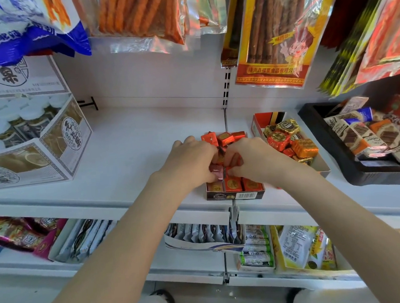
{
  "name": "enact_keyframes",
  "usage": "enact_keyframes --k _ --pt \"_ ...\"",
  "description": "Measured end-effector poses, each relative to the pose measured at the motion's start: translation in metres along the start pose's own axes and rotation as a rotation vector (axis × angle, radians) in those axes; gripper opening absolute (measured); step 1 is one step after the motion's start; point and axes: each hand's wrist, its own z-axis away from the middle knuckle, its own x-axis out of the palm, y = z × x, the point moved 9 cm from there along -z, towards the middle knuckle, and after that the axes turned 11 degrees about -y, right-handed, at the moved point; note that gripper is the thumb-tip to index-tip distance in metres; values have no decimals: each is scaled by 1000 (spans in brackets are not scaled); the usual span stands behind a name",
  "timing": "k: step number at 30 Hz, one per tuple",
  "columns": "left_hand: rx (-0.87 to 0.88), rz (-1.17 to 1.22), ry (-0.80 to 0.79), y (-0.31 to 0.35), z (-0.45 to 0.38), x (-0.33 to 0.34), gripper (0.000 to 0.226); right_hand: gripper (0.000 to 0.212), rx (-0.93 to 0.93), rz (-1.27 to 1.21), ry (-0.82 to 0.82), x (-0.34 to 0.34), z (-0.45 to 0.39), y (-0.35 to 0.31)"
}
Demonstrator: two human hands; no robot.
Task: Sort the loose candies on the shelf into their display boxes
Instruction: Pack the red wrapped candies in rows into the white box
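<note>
Two hands tidy red candies in a small box.

The left hand [190,160] and right hand [251,159] pinch red square candies [225,138] over the dark display box [235,195] mid-shelf [134,137]. Next, press them into neat rows. Gold-wrapped candies [287,126] wait at two o'clock.

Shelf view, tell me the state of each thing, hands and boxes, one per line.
Left hand: fingers curled on pink-wrapped candies.
Right hand: fingers curled on red candies.
Dark display box: open, red candies in rows.
Red display box: open, mixed gold and orange candies.
Black tray: holds chocolate bars.
</note>
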Motion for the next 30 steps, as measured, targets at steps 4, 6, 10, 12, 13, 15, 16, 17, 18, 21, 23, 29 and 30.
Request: enact_keyframes --k 4,6,10,12,13,15,16,17,18,21,23,29,30 --pt "28 69 8 2 0 0 25 18 11 3 -21 2 -2 2" --pt "41 169 31 1 3 -2 18 17 7 0 -25 3 -2 3" --pt "34 510 96 -10 17 -15 19 15 15 -91 93 -13 1 12" --pt "44 683 123 -17 23 -21 21 14 24 -288 179 -25 5 20" --pt "64 768 123 -19 24 -22 21 14 23 -415 183 -26 6 22" --pt "120 894 128 -17 26 -24 20 14 16 -714 101 -17 6 21" --pt "146 929 137 -15 27 -26 20 13 8 -866 46 -10 6 18" --pt "167 936 153 -13 27 -28 21 13 -3 -991 6 -5 6 16" --pt "179 910 177 -11 27 -30 23 12 -16 -1081 -21 -2 7 14" --pt "170 779 251 -9 27 -35 26 10 -44 -1197 -59 -1 7 14" --pt "151 766 254 -13 26 -33 27 10 -36 -1206 -15 -5 8 17" --pt "20 568 88 -28 21 -7 23 21 71 -745 169 -13 7 27" --pt "8 578 56 -29 21 -2 23 21 54 -667 166 -10 4 23"
